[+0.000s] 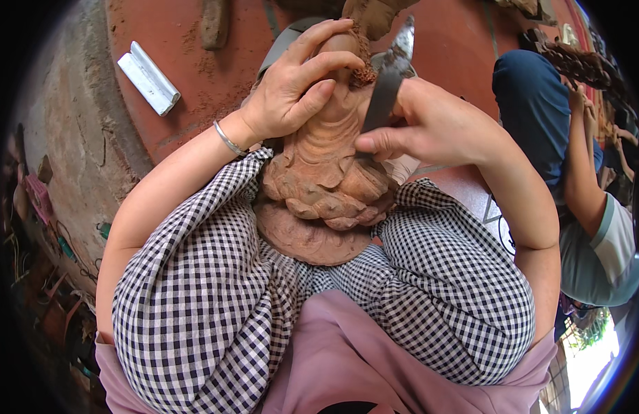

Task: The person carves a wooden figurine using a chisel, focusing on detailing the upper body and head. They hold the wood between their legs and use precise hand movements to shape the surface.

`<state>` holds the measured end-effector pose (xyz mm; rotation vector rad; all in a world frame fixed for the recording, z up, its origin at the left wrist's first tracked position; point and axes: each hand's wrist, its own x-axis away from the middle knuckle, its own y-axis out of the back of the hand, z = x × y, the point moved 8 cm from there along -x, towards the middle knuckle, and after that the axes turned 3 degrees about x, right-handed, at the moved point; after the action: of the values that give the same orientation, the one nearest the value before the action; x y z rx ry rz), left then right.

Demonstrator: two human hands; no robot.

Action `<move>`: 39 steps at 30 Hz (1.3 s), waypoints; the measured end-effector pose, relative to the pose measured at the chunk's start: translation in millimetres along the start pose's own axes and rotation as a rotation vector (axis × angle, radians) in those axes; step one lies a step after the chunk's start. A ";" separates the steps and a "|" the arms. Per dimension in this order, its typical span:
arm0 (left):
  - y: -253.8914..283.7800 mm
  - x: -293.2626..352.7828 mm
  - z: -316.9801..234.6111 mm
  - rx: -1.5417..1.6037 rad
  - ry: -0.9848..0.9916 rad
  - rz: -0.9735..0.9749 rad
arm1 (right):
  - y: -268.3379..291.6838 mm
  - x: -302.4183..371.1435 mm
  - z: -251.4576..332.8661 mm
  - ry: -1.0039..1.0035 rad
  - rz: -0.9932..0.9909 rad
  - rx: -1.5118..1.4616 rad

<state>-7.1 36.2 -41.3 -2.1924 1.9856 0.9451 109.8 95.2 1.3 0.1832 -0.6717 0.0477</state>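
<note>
A reddish-brown carved statue (326,181) with a petalled, lotus-like base rests in my lap between my knees, its round foot toward me. My left hand (295,86) curls over its far, upper end, with the fingers bent around it. Rough, crumbly brown texture (363,69) shows beside those fingertips. My right hand (436,121) is closed around a knife (386,93) with a dark flat body and a shiny, worn tip pointing away from me. The blade lies close along the statue's right side; whether its edge touches the surface I cannot tell. My right fingers are partly hidden behind it.
Beyond the statue stands another brown carved piece (374,15). A white folded strip (148,77) and a wooden block (214,24) lie on the red floor (174,27), where brown crumbs are scattered. Another person (540,103) sits close on the right, beside dark carved wood (567,58).
</note>
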 end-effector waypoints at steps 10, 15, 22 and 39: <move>2.4 0.6 -2.0 -0.012 -0.017 0.017 | -1.6 8.5 12.0 0.194 -0.074 0.163; 0.3 8.5 12.1 0.310 0.329 -0.130 | -0.9 12.0 -9.9 0.052 -0.046 0.032; -21.3 79.0 74.5 0.485 0.932 -0.058 | 12.9 23.1 -32.2 0.011 -0.259 -0.524; -24.8 94.4 74.1 0.375 1.205 0.187 | 42.3 32.5 -56.7 0.144 -0.626 -0.651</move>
<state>-14.8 -12.7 -153.4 -2.5547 2.4015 -0.9891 165.7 146.8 -15.5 -0.2418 -0.4342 -0.7454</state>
